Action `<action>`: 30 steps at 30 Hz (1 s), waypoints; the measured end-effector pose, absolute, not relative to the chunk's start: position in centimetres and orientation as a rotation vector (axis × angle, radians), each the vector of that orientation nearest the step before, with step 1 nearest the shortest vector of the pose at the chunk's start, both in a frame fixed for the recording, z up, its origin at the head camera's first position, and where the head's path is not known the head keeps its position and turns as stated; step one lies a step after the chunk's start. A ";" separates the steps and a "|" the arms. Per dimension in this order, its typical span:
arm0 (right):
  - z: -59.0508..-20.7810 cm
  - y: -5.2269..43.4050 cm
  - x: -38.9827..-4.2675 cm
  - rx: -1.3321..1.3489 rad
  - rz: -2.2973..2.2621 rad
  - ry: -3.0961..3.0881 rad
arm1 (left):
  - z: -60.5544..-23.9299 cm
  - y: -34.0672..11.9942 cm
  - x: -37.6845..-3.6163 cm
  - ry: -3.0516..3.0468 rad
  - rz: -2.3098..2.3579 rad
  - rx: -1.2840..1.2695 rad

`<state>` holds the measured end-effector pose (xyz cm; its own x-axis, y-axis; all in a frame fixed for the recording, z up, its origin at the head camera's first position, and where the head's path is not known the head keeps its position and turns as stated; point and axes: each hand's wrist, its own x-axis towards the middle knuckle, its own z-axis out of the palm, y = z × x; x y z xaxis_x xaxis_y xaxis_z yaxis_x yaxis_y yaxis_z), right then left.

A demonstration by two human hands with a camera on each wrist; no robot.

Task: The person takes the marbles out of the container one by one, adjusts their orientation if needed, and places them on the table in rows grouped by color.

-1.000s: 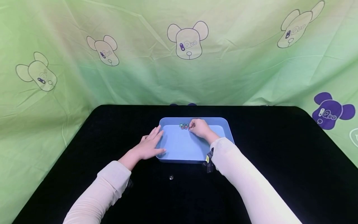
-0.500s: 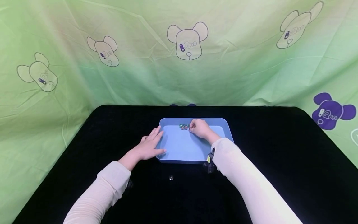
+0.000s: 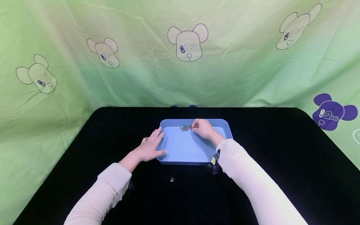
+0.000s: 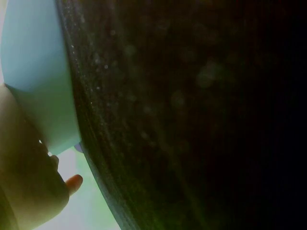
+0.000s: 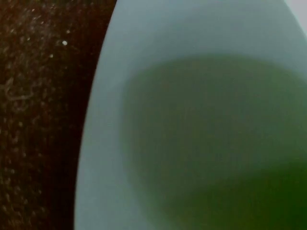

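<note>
A shallow blue tray (image 3: 194,163) lies on the black table. Near its far wall sit several small shiny glass marbles (image 3: 184,128), greenish and reddish, in a tight cluster. My right hand (image 3: 203,128) reaches inside and pinches a reddish marble at the cluster's right end, its fingertips partly covering it. My left hand (image 3: 149,148) rests on the tray's left rim with its fingers spread and straight. In the left wrist view, part of the left hand (image 4: 33,167) touches the tray wall (image 4: 43,72). Only the blurred tray (image 5: 98,143) shows in the right wrist view, without the hand's fingers.
One clear glass marble (image 3: 172,179) lies on the black tablecloth (image 3: 270,131) in front of the tray. A green curtain (image 3: 140,81) with printed bear heads hangs behind the table. A small black device (image 3: 216,162) is strapped at the right wrist.
My right hand has shifted slightly to the right, and more of the reddish marble shows at its fingertips. The left hand stays at the tray's rim.
</note>
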<state>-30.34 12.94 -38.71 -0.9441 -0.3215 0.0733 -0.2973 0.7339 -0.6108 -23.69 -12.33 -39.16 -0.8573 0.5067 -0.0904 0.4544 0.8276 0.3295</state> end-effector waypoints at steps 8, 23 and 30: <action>-38.5 13.2 -30.1 -0.532 -1.046 2.885 | -39.3 -12.4 -23.6 2.835 0.449 0.745; -38.0 13.1 -28.8 -0.520 -1.216 2.810 | -39.2 -12.2 -23.6 2.846 0.423 0.744; -37.6 12.9 -28.1 -0.485 -1.270 2.780 | -39.5 -12.4 -23.7 2.852 0.431 0.755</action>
<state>-28.07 12.85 -37.62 -0.9497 -0.3010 0.0861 -0.2621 0.6143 -0.7443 -23.69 -12.37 -39.45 -0.8597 0.5045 -0.0797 0.4584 0.8310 0.3152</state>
